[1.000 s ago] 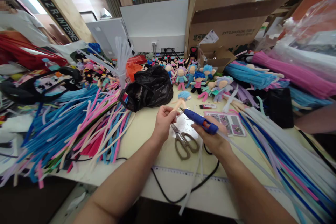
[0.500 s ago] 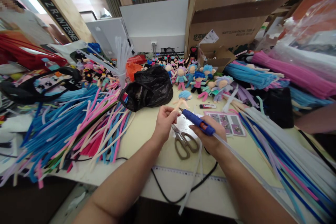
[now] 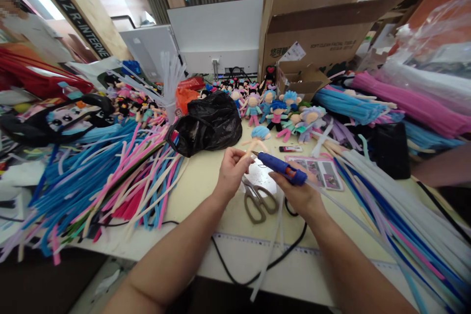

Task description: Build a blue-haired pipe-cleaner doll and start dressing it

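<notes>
My left hand (image 3: 232, 167) pinches the peach-coloured lower part of a small fuzzy doll (image 3: 260, 133) with blue hair. The doll's head points away from me. In my right hand (image 3: 300, 195) is a blue hot glue gun (image 3: 281, 167), its nozzle pointing left, right by my left fingertips. A long translucent glue stick (image 3: 342, 211) trails from its rear end. Whether the nozzle touches the doll I cannot tell. Just below both hands, scissors (image 3: 259, 201) with greyish-brown handles lie on the table, partly over a shiny white sheet (image 3: 262, 176).
Finished dolls (image 3: 276, 114) stand behind a black plastic bag (image 3: 211, 125). Coloured fuzzy stems (image 3: 106, 171) cover the left side; more bundles (image 3: 397, 206) lie right. A black cable (image 3: 239, 282) loops along the front edge. A cardboard box (image 3: 312, 34) stands behind. A person (image 3: 33, 34) is at far left.
The glue gun and my right hand have shifted slightly to the right, the gun turning more level. My left hand and the doll have hardly moved.
</notes>
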The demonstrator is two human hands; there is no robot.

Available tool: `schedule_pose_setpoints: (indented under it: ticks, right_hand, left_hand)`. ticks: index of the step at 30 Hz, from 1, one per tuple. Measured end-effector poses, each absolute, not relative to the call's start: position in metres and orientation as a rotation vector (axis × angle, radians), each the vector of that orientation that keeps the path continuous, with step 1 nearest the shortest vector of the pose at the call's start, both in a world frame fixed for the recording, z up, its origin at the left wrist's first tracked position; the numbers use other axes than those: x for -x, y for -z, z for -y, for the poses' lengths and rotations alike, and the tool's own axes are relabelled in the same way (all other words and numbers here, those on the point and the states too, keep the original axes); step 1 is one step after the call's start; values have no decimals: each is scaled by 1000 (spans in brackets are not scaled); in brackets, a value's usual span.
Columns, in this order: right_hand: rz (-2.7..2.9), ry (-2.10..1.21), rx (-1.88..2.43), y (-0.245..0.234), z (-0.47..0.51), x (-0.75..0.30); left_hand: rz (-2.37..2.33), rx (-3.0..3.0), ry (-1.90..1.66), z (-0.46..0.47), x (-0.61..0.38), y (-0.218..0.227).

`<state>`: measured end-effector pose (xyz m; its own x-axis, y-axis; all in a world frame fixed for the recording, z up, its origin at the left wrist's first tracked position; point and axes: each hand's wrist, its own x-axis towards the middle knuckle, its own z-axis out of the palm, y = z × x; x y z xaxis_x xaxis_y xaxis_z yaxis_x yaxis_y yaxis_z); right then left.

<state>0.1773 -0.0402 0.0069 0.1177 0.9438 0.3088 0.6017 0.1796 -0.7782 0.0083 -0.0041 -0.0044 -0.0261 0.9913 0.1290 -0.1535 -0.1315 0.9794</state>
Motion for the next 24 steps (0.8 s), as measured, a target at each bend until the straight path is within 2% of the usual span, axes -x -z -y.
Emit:
schedule_pose_setpoints:
  ticks: [10, 24]
  right_hand:
    - [1514, -392, 1535, -5, 39, -179]
    - [1433, -487, 1537, -4, 38, -182]
  left_hand:
    - [-1010, -1177, -1362, 6, -10, 4]
    - [-1003, -1189, -1359, 6, -11, 3]
